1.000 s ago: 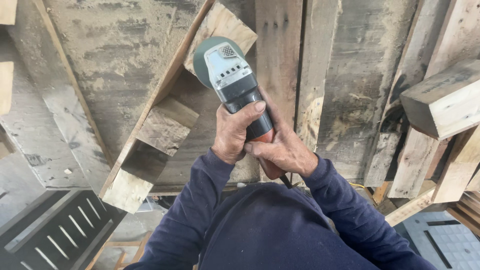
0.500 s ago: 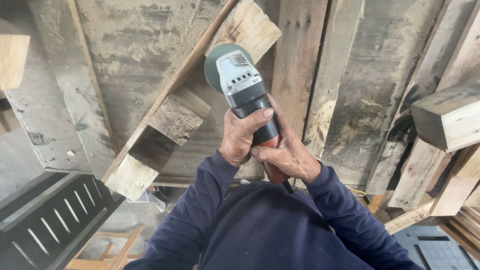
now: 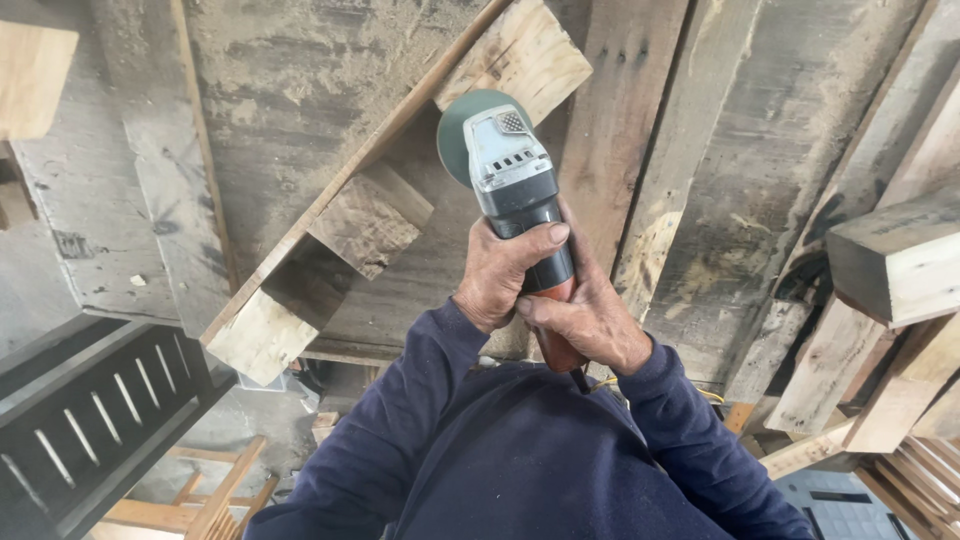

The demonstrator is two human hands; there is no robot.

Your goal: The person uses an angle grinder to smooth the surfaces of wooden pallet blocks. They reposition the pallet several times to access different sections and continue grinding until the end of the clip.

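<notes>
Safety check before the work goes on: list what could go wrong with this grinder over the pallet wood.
1. The angle grinder has its disc above a thin pallet slat; it could catch the edge and kick.
2. Both bare hands, left hand and right hand, grip the body ungloved, so splinters may hit them.
3. The cord hangs near the sleeves and might snag.
</notes>
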